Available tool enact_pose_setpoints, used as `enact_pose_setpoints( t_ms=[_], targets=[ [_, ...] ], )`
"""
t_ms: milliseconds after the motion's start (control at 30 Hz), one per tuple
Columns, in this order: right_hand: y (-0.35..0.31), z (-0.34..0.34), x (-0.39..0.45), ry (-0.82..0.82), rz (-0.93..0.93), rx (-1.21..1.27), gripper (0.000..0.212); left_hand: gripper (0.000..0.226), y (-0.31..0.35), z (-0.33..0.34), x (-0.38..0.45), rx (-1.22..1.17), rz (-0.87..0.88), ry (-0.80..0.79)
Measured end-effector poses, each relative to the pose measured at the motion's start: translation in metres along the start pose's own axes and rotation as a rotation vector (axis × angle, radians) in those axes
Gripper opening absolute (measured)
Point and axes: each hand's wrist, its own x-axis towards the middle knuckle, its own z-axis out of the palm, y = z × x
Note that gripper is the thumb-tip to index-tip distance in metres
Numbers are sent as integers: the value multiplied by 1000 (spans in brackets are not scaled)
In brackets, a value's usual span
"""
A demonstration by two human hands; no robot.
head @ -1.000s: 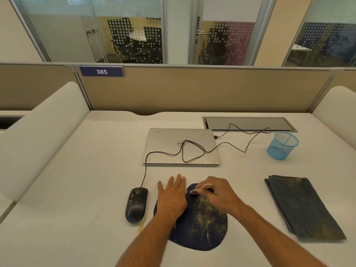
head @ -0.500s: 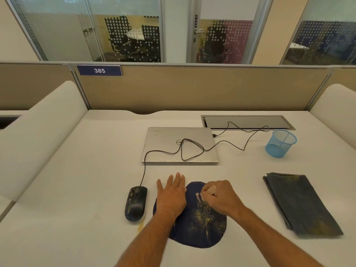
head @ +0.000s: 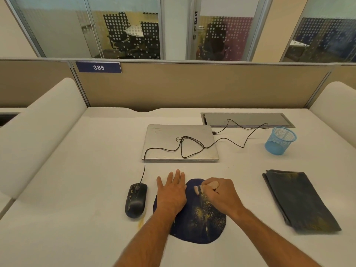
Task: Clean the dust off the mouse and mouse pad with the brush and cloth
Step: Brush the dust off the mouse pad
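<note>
On the desk (head: 96, 170), the dark blue mouse pad (head: 198, 226) lies near the front edge, speckled with yellow dust. My left hand (head: 171, 191) presses flat on its left side, fingers straight. My right hand (head: 219, 195) has its grip closed around the brush (head: 198, 189), bristles on the pad. Just left sits the mouse (head: 135, 202), its cable looping over a closed laptop (head: 163, 143). Well right lies the folded cloth (head: 300, 199), behind it a blue mesh cup (head: 280, 140).

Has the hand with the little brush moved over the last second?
Yes, slightly. The right hand drew the brush nearer the person, off the mouse pad's far edge.
</note>
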Motion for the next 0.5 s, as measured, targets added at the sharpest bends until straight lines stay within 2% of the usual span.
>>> enact_pose_setpoints(
  t_ms=[133,267,400,433,500],
  targets=[
    [3,3,-2,-136,19,-8,25,57,0,-1,-1,0,1,-1],
    [0,2,-5,-1,-28,47,24,57,1,-2,-1,-11,0,1],
    [1,8,-8,-156,55,4,26,56,1,-2,-1,-11,1,-6],
    [1,8,-9,-163,74,16,27,56,1,-2,-2,-9,-1,-7],
    [0,6,-10,-76,74,74,27,56,1,-2,-2,-7,-2,-9]
  ],
)
